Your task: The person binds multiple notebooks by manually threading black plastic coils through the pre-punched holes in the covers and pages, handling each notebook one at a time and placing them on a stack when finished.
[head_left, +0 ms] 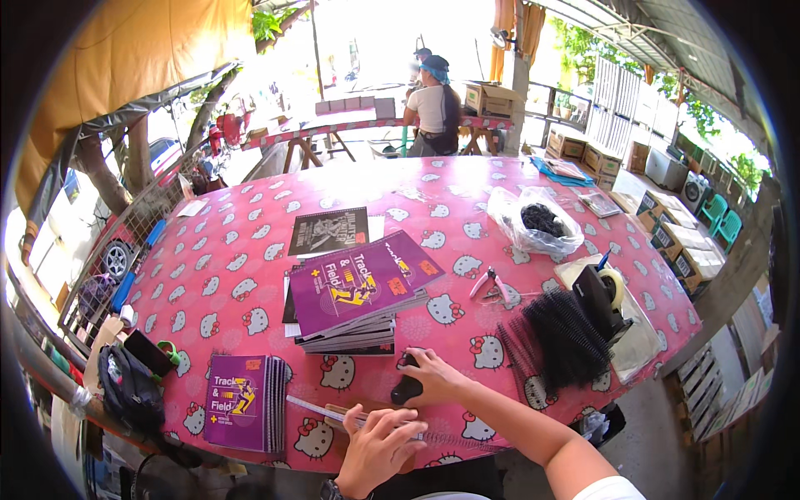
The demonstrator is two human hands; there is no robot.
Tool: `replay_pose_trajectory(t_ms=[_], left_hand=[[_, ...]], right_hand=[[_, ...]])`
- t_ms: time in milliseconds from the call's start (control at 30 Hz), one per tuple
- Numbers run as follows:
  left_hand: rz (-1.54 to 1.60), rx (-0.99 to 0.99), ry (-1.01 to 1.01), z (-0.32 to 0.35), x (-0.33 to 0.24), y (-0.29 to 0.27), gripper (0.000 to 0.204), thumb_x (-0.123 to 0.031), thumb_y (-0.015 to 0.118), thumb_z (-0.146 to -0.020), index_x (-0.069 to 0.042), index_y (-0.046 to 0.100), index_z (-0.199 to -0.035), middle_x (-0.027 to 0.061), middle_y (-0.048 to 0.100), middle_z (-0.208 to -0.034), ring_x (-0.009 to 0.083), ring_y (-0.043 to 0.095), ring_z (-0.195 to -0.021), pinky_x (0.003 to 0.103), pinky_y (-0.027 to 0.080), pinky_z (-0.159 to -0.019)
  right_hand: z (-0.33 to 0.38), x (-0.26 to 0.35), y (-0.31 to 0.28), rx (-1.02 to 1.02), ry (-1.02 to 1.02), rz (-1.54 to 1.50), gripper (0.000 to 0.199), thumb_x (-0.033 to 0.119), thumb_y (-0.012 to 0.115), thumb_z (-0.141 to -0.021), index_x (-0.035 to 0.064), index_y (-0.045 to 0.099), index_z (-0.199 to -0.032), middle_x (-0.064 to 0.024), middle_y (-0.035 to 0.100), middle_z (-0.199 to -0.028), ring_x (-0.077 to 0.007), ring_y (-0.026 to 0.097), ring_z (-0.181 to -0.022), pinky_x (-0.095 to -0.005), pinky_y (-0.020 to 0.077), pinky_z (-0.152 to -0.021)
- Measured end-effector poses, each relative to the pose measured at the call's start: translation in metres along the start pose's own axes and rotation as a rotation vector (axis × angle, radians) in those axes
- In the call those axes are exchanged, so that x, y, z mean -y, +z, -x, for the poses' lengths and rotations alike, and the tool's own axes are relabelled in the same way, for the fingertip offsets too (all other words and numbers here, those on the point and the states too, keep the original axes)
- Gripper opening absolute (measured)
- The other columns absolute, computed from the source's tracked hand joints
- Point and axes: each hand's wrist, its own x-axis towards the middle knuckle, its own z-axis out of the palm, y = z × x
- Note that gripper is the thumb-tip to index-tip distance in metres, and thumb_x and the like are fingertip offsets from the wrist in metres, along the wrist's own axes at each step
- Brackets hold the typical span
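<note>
A small black tool [407, 385] was gripped by the right hand [433, 377], its grip closed around it at the near edge of the desk [225, 275]. The left hand [377, 446] was laid flat, fingers spread open, on a spiral-bound notebook [379, 421] just beside the tool. A stack of purple books [358, 292] was seen behind them.

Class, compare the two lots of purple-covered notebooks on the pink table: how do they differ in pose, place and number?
The central stack of purple notebooks lies flat, covers up, fanned and untidy; the smaller batch of purple notebooks is packed tightly side by side, spiral edges showing to its right. The central stack sits mid-table and looks larger; the smaller batch sits at the near edge, left of both hands. Both share the same purple cover design.
</note>
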Motion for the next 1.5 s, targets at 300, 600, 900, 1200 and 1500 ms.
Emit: replay_pose_trajectory(t_ms=[300, 600, 900, 1200, 1500], left_hand=[[-0.002, -0.029, -0.017, -0.001, 0.008, 0.001, 0.007, -0.029, 0.067, -0.079, -0.023, 0.068, -0.083, -0.0089, 0.063, -0.087, 0.0152, 0.057, -0.097, 0.049, 0.010, -0.105], [-0.027, -0.015, -0.045, -0.006, 0.003, -0.004, 0.014, -0.034, 0.067, -0.078, -0.026, 0.066, -0.090, -0.0099, 0.061, -0.095, 0.0115, 0.054, -0.100, 0.048, 0.013, -0.102], [-0.053, -0.008, -0.022, -0.003, 0.008, 0.001, 0.017, -0.034, 0.067, -0.078, -0.023, 0.066, -0.091, -0.0106, 0.061, -0.099, 0.0125, 0.054, -0.102, 0.049, 0.012, -0.103], [-0.187, -0.235, -0.174, 0.008, 0.019, -0.012, 0.024, -0.033, 0.080, -0.060, -0.018, 0.066, -0.074, -0.0051, 0.063, -0.080, 0.0189, 0.056, -0.095, 0.055, 0.003, -0.109], [-0.135, -0.212, -0.194, 0.009, 0.020, -0.010, 0.025, -0.023, 0.080, -0.053, -0.017, 0.065, -0.071, -0.0042, 0.060, -0.074, 0.0188, 0.055, -0.087, 0.056, 0.004, -0.110]], right_hand=[[0.057, 0.016, 0.009, -0.283, 0.139, -0.013, 0.060, 0.045, 0.078, -0.061, 0.0154, 0.058, -0.110, -0.0245, 0.039, -0.133, -0.0426, 0.040, -0.117, -0.0512, 0.0353, -0.098], [0.086, 0.018, 0.030, -0.247, 0.134, -0.997, 0.060, 0.041, 0.073, -0.074, 0.0128, 0.050, -0.122, -0.0208, 0.046, -0.129, -0.0327, 0.049, -0.114, -0.0409, 0.0401, -0.095], [0.105, 0.035, 0.059, -0.332, 0.131, -2.054, 0.068, 0.049, 0.062, -0.082, 0.0101, 0.040, -0.134, -0.0112, 0.049, -0.130, -0.0250, 0.050, -0.117, -0.0394, 0.0413, -0.095], [0.083, 0.066, -0.046, -0.259, -0.089, -1.550, 0.047, 0.039, 0.069, -0.078, 0.0004, 0.063, -0.105, -0.0098, 0.056, -0.118, -0.0178, 0.054, -0.104, -0.0317, 0.0394, -0.092], [0.076, 0.067, -0.061, 0.032, -0.182, -1.448, 0.037, 0.033, 0.074, -0.074, 0.0037, 0.068, -0.097, -0.0112, 0.063, -0.102, -0.0234, 0.052, -0.110, -0.0337, 0.0405, -0.091]])
